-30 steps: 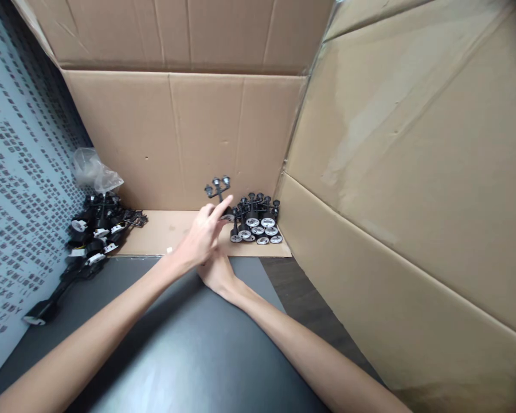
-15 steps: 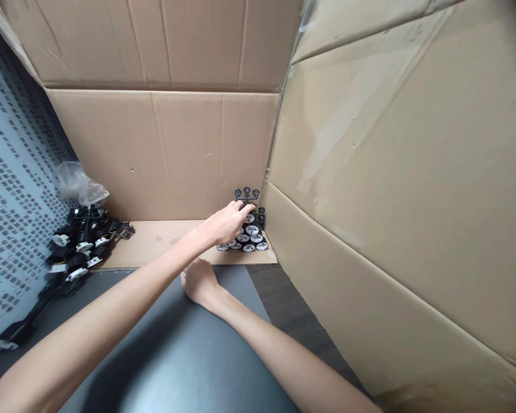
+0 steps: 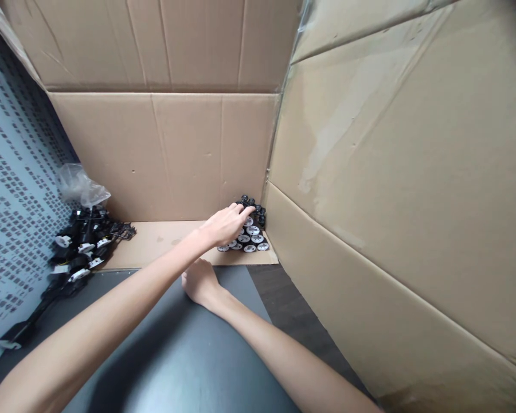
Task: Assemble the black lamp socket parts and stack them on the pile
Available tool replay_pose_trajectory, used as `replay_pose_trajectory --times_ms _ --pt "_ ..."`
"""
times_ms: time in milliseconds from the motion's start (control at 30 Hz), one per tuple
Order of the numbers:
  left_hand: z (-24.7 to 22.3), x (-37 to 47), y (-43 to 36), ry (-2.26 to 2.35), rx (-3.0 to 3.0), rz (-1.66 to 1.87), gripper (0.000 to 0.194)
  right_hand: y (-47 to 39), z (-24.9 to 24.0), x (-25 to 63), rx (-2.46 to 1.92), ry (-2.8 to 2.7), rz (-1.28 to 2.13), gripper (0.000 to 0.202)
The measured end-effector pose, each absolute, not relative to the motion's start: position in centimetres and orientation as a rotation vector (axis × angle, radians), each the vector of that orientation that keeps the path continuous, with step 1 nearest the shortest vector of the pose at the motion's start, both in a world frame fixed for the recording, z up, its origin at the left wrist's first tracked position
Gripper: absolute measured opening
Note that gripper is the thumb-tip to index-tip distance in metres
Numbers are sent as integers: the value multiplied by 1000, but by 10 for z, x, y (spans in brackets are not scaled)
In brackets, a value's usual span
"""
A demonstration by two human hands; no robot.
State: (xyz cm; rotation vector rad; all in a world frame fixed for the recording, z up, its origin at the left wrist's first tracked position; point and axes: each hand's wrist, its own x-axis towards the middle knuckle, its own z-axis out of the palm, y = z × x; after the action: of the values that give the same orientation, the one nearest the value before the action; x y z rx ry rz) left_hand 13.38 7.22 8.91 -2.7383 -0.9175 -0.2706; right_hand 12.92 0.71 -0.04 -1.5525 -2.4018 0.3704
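Observation:
My left hand (image 3: 230,222) reaches across to the right corner, its fingers closed at a black branched part with three knob-like heads (image 3: 251,202). That part tilts at the top of a stack of black pieces with round white faces (image 3: 253,230); the hand hides some of the stack. Lower down, my right hand (image 3: 200,281) is curled into a fist near the dark table's far edge. Its fingertips are turned out of sight, and whether anything is inside cannot be seen.
At the left lies a heap of black parts with white pieces (image 3: 83,246), a clear plastic bag (image 3: 83,184) above it. Cardboard walls (image 3: 176,155) rise behind and to the right. A cardboard strip (image 3: 155,241) lies beyond the dark table (image 3: 189,355).
The black branched part, which stood upright above the stack, has been lowered and tilted to the right in my left hand. My right fist has stayed put.

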Motion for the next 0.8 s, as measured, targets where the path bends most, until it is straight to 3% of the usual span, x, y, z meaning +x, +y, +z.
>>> replay_pose_trajectory --times_ms 267,433,567,800 --pt "107 103 61 -964 -2783 -485 45 5 2 132 -1512 -2450 286 29" --pt "122 24 60 -1345 -2674 -682 42 0 2 135 -1502 -2415 251 28" --pt "121 -54 63 -1863 -2494 -489 39 -2 2 135 -1519 -2406 251 28" --pt "115 -140 63 -2212 -2024 -319 25 -1 -3 135 -1538 -2374 277 26"
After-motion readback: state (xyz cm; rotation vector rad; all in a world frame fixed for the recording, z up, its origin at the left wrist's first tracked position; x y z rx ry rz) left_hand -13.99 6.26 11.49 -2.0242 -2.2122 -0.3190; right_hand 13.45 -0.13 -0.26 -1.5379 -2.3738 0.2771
